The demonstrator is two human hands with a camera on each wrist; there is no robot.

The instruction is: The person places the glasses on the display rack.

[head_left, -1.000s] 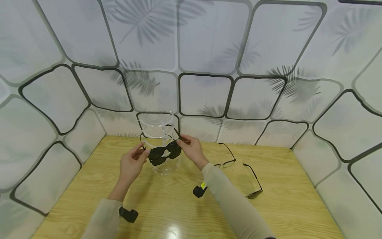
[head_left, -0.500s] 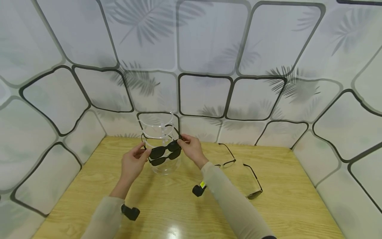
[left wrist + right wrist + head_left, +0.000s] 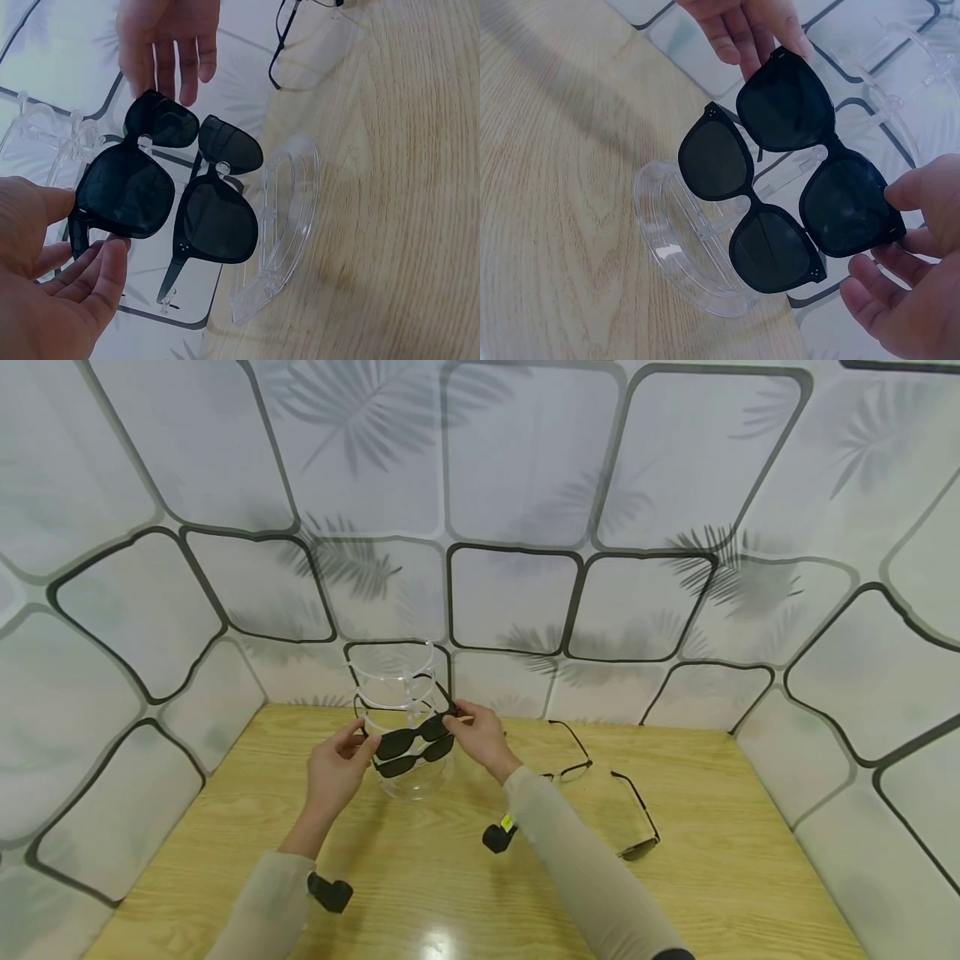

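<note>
Left hand (image 3: 335, 772), right hand (image 3: 482, 737) — upper sunglasses (image 3: 397, 742) in grip; clear stand (image 3: 667, 251) behind.

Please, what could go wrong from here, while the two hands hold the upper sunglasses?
The upper sunglasses are very close to the lower sunglasses, so a slip could knock the lower pair askew. The left hand and right hand grip opposite ends; if one lets go first, the upper pair may tilt. The right thumb is near the edge of one dark lens, so it might leave a smudge.
</note>
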